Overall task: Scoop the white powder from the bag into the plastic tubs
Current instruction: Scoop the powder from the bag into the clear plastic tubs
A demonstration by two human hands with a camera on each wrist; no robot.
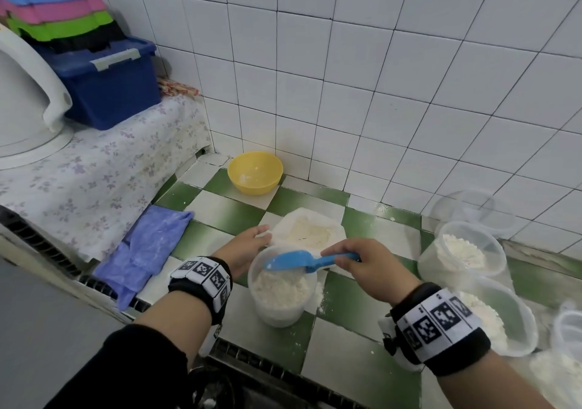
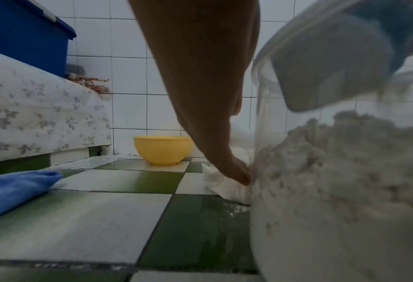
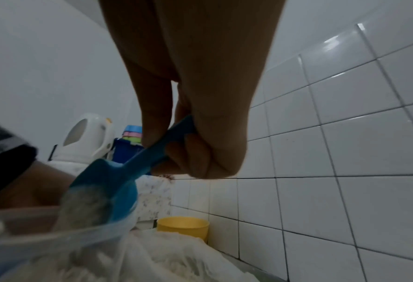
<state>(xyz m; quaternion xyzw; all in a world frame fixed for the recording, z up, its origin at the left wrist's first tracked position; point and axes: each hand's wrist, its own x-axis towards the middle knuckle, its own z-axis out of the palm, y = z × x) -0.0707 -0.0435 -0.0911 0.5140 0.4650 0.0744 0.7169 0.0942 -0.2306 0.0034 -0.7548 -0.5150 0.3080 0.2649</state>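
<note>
Powder (image 1: 282, 286) half-filled the tub (image 1: 281, 309) that stood on the checkered desk (image 1: 220, 213), just in front of the open bag (image 1: 310, 230), presumably so that each scoopful travelled the shortest path. Head view: the right hand (image 1: 370, 267) held the blue scoop (image 1: 302, 260) by its handle, bowl over the tub's mouth and tilted downward, apparently mid-pour. The left hand (image 1: 248, 245) lay beside the tub with fingers extended against the bag's near edge, seemingly steadying both. To the tub's right stood further tubs (image 1: 463, 251) already holding powder, partly cut off by the frame edge; behind the bag sat a yellow bowl (image 1: 255, 172), and left of the tub a blue cloth (image 1: 148, 251).

Left wrist view: the left hand (image 2: 200, 85) reached down straight-fingered, its tip touching the bag (image 2: 224, 183) at the tub (image 2: 321, 190) wall; the grip was spread, closing on nothing. The scoop (image 2: 333, 66) appeared only blurred through the plastic.

Right wrist view: the fingers (image 3: 200, 152) of the right hand (image 3: 193, 85) were curled round the scoop (image 3: 118, 181) handle, thumb pressed on top. The tub (image 3: 55, 238) rim was blurred, and how much powder stayed in the scoop could not be made out.
</note>
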